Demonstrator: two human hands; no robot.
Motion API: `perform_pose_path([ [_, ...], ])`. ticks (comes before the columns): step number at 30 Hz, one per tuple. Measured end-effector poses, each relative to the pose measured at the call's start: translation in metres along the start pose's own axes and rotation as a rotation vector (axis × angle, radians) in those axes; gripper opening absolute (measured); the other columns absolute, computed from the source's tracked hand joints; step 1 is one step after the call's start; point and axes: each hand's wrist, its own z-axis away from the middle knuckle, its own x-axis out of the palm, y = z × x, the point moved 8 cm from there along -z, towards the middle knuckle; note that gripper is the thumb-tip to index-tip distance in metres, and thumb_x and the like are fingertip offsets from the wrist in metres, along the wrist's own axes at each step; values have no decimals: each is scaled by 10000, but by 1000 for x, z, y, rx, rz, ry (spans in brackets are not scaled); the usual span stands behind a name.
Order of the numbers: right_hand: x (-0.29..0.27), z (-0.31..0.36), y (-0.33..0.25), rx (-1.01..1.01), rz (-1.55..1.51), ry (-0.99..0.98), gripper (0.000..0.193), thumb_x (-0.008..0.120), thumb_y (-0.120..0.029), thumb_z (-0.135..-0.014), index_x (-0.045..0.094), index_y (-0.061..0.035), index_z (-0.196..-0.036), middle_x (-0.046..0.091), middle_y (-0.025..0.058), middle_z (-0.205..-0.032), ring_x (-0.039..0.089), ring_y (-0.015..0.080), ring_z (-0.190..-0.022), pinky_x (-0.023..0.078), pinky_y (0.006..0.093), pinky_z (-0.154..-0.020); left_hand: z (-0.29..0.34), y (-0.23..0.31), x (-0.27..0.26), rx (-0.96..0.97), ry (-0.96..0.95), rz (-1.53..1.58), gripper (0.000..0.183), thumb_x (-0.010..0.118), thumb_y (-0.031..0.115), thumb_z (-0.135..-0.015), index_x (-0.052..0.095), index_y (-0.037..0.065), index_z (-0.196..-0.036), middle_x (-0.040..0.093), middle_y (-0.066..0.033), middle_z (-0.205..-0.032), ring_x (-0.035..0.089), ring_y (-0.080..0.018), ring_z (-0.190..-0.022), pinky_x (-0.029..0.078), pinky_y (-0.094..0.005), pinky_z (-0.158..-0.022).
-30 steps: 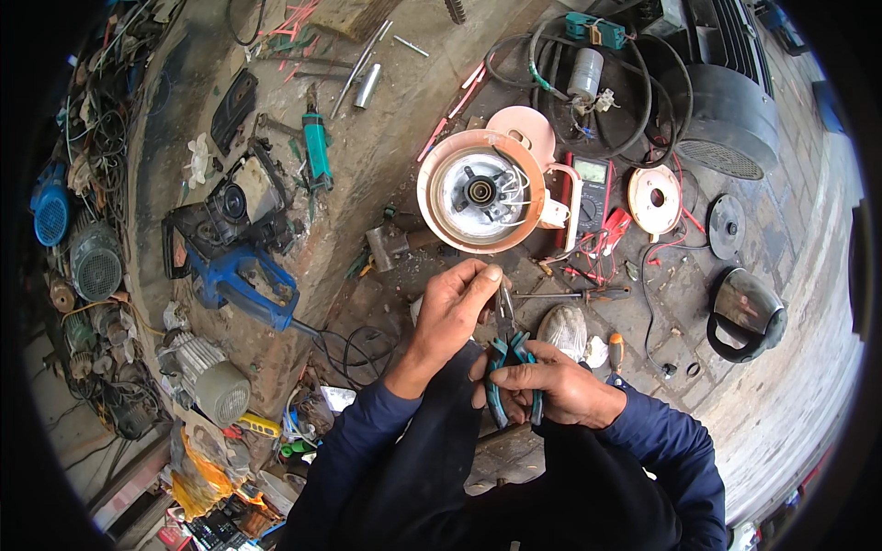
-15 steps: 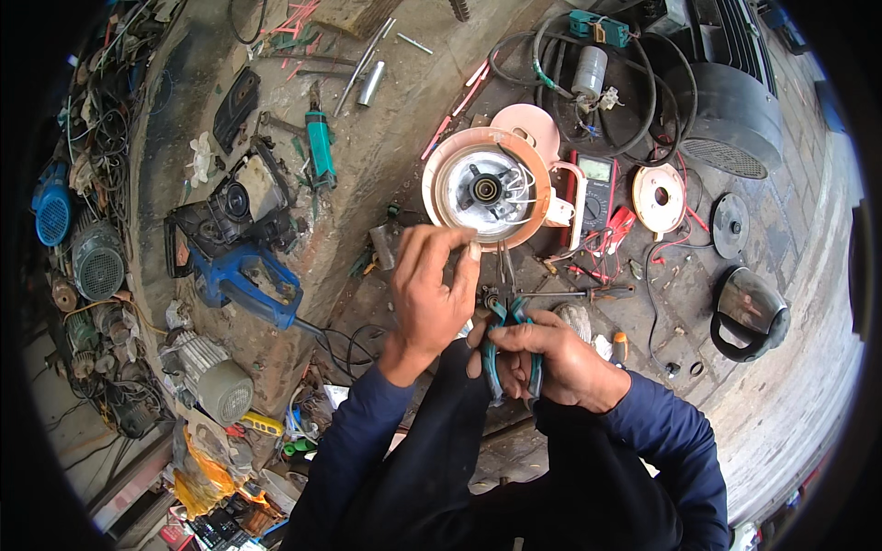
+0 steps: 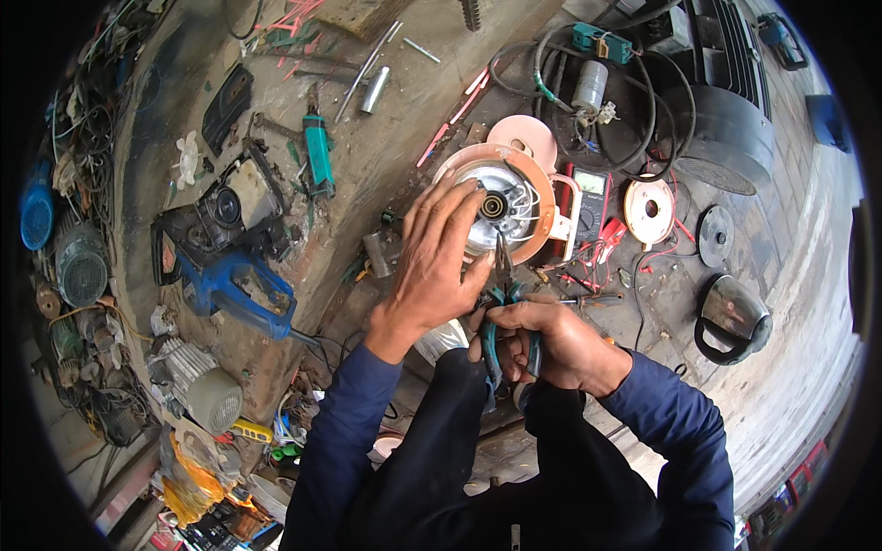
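Observation:
In front of me lies a pink electric kettle body (image 3: 533,243), its underside up, showing a shiny metal base with a round connector and white wires. Across its left side rests my left hand (image 3: 430,253), fingers stretched out along the rim and over the metal base. Part of the rim is hidden beneath that hand. My right hand (image 3: 560,344) grips long-nose pliers (image 3: 492,344) by their teal handles. The tips of the pliers point away from me and reach the kettle's near edge; I cannot tell whether they pinch anything.
Right of the kettle are a red multimeter (image 3: 588,195) with leads, a pink ring-shaped part (image 3: 649,211), a black disc (image 3: 716,236) and a steel kettle (image 3: 735,317). A large motor (image 3: 726,138) stands behind. To the left lie a green-handled tool (image 3: 319,151) and a blue power tool (image 3: 239,294).
My left hand has moved forward, from a pinched pose near the kettle's edge to spread fingers over its base. The pliers have shifted slightly, their tips now at the kettle's near side.

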Motion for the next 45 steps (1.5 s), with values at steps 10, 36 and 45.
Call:
perform_pose_path([
  [10,-3,4,-10,88,-18,-10,318,608,-283,-1086,695,5,-1186,791,196,-1002,677,209,-624,505,327,-536,-2,0,7,-19,-172,-3,948,840,288,-827,426,-29,-1620,458,-227,-1686,376,-413,-1606,194,-595,-1337],
  [36,-2,8,-14,202,-101,19,345,561,-270,-1091,660,40,-1207,787,241,-982,687,217,-570,548,322,-526,2,-8,15,-62,-81,17,893,872,390,-855,509,10,-1577,524,-172,-1642,479,-350,-1533,221,-584,-1312],
  [45,-13,7,-12,231,-87,-22,363,532,-311,-1100,665,10,-1206,788,232,-956,644,193,-526,484,300,-490,3,-9,16,-63,-86,4,906,873,407,-840,518,11,-1573,522,-166,-1645,467,-358,-1539,220,-588,-1311],
])
